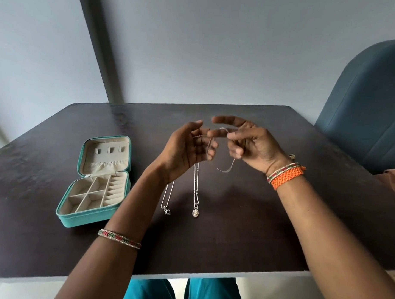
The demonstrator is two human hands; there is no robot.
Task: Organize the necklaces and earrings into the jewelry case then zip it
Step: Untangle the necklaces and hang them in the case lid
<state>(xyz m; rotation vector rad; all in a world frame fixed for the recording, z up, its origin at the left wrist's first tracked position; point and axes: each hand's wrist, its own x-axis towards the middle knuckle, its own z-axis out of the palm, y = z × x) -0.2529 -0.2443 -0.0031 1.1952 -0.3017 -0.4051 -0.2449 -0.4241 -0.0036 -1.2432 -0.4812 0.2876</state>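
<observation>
A thin silver chain (211,136) is pinched between the fingertips of the left hand (187,149) and the right hand (248,142), both raised above the dark table (233,240). The chain is blurred; a loose end (227,168) is seen curling below the right hand, and the exact contact of each finger cannot be told. Two necklaces are seen beneath the hands: one with an oval pendant (195,212) and one with a small heart pendant (167,211), partly hidden behind the left forearm. Whether they hang from the left hand or lie on the table cannot be told.

The teal jewelry case (93,215) is shown open on the table, well to the left of the hands. Its divided lower tray (87,197), ring rolls (116,189), and lid with gathered pocket (104,166) and three small tabs (110,149) are all seen without jewelry. No earrings can be made out with certainty; a small object (291,156) behind the right wrist is too hidden to identify.

The task is judged to be at its beginning: nothing is stowed, and placing every piece and zipping remain to be done.
</observation>
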